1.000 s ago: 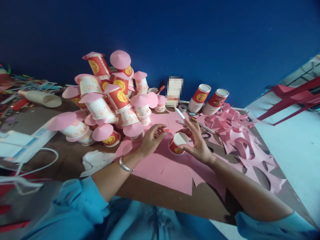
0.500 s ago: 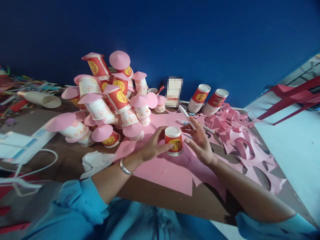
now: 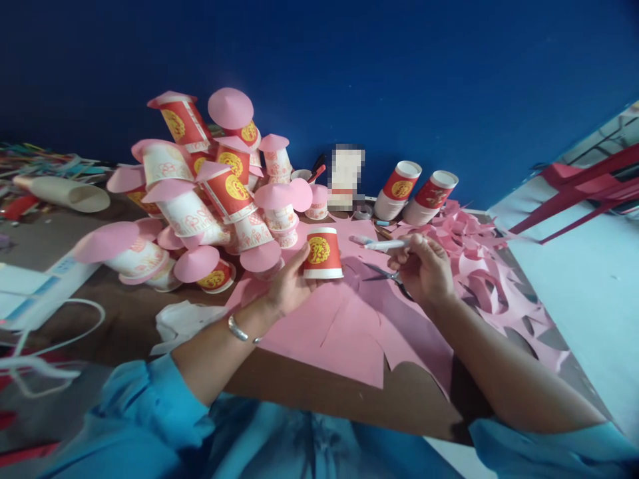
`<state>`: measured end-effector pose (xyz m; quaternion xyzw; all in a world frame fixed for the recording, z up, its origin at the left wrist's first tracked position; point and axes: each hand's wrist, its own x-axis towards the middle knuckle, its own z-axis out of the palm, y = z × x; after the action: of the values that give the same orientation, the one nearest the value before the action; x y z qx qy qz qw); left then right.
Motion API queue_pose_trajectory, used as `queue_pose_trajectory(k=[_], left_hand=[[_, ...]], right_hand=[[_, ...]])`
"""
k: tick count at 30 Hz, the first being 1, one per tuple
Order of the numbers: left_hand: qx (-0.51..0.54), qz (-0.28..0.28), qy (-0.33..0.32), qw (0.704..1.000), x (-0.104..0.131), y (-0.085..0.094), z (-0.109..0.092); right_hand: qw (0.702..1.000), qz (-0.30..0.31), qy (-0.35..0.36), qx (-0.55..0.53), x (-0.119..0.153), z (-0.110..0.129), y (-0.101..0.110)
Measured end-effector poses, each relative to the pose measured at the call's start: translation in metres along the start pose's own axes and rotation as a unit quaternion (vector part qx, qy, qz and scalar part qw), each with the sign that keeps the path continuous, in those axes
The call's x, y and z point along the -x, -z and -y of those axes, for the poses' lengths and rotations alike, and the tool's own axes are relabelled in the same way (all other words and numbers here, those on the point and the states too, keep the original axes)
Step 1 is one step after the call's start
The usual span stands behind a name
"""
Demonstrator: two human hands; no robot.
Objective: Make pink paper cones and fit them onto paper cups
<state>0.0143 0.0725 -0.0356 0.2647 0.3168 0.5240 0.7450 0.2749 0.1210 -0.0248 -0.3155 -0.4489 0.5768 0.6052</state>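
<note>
My left hand (image 3: 290, 285) is closed on a red and white paper cup (image 3: 324, 254) with a gold emblem, its thumb along the cup's left side. The cup is held above the pink paper sheets (image 3: 319, 339). To its right, my right hand (image 3: 430, 269) grips a white pen (image 3: 387, 245) that points left, toward the cup but apart from it. Under and beside that hand lies a pair of scissors (image 3: 382, 273) with dark blades, its handles partly hidden by the fingers.
Several paper cups with pink cone tops (image 3: 234, 193) are piled at the left. Two stacks of cups (image 3: 399, 189) stand by the blue wall. Pink paper scraps (image 3: 489, 279) cover the right side. A white cable (image 3: 102, 319) and crumpled white plastic (image 3: 184, 322) lie at left.
The cup has moved left and up and turned in my left hand. My right hand has moved right, away from the cup, and its pen now lies nearly level.
</note>
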Motion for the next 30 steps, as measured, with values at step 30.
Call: queue_pose_trajectory(k=[30], left_hand=[[-0.051, 0.042, 0.003, 0.998, -0.002, 0.006, 0.001]], right_hand=[[0.994, 0.080, -0.025, 0.063, 0.029, 0.006, -0.033]])
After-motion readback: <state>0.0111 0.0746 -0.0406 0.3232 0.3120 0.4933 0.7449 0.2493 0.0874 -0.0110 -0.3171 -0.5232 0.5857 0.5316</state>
